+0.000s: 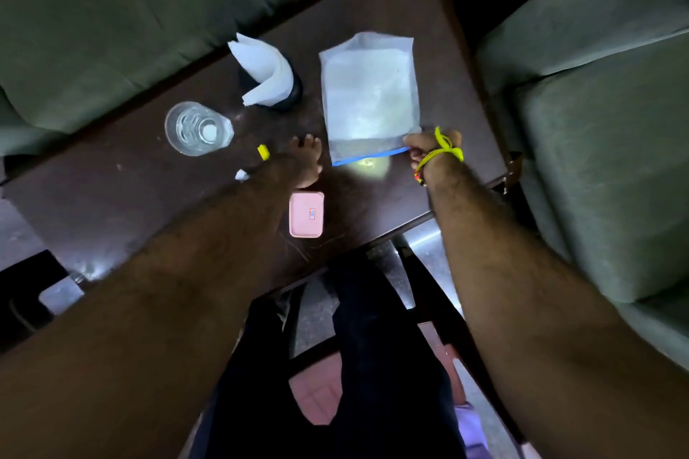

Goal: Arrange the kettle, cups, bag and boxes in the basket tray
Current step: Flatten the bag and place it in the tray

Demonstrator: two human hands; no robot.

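On table [391, 220], right grip [428, 151] pinches bag [369, 97]; left [304, 160] open, empty.

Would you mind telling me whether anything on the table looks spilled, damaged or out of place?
Nothing looks spilled or broken. The glass stands upright, the bag lies flat with the right hand at its blue edge, and the pink box is shut. No basket tray is visible.

You could not see the palm of your left hand [304, 160], which your own forearm covered. Your right hand [428, 151] hid the bag [371, 97] corner it touched. The napkins [261, 69] masked most of their dark holder [289, 95]. The pink box [306, 214] label was too small to read.
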